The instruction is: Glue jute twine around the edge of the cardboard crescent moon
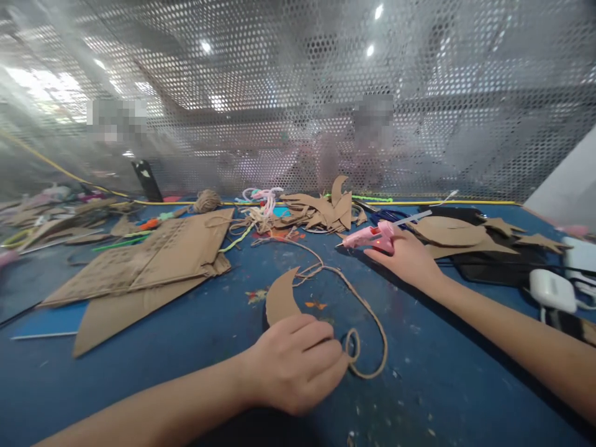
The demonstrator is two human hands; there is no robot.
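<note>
In the lower middle, my left hand (298,363) is closed on a crescent-shaped piece of cardboard (282,298), whose curved tip sticks up beyond the knuckles. A length of brown twine (372,310) runs from the far side of the table, loops round and ends close to my left fingers. Further right, my right hand (410,257) is wrapped round a pink glue gun (367,237). Its nozzle points left, and a pale glue stick (414,217) juts from the back. Part of the glue gun's handle is hidden by my fingers.
Folded cardboard (177,248) lies at left over a blue sheet (51,321). Cardboard scraps (321,211) and a ball of twine (207,200) sit along the back, before a perforated metal screen (288,93). Cardboard cutouts (447,231) and a white earbud case (552,290) are at right.
</note>
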